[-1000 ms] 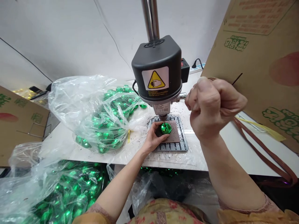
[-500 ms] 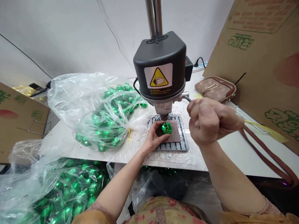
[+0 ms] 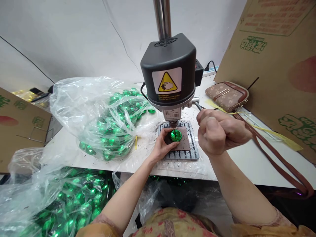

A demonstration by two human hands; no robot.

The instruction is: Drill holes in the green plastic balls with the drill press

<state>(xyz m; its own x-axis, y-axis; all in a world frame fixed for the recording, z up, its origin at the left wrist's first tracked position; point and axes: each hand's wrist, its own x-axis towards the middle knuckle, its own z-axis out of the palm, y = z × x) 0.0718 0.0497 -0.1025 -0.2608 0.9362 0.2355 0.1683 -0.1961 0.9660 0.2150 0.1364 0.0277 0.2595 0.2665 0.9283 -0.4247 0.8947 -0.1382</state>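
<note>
A shiny green faceted ball [image 3: 176,135] rests on a flat pinkish-brown pad [image 3: 185,143] on the slotted metal base [image 3: 194,152] of a bench drill press [image 3: 168,74]. My left hand [image 3: 164,143] grips the ball from its left side, thumb in front and fingers behind. The drill bit [image 3: 174,129] comes down onto the top of the ball. My right hand [image 3: 218,132] is closed in a fist round the drill press lever [image 3: 198,106], whose grip end is hidden inside the fingers. Dark shavings lie scattered around the base.
A clear plastic bag [image 3: 84,108] of green balls lies left of the drill on the white table [image 3: 74,157]; another bag [image 3: 71,200] of them is below the edge. A patterned purse [image 3: 226,95] with a brown strap sits right, beside a large cardboard box [image 3: 274,75].
My right fist has shifted slightly left and a little lower with the lever. The left hand and the green ball hold their place under the bit.
</note>
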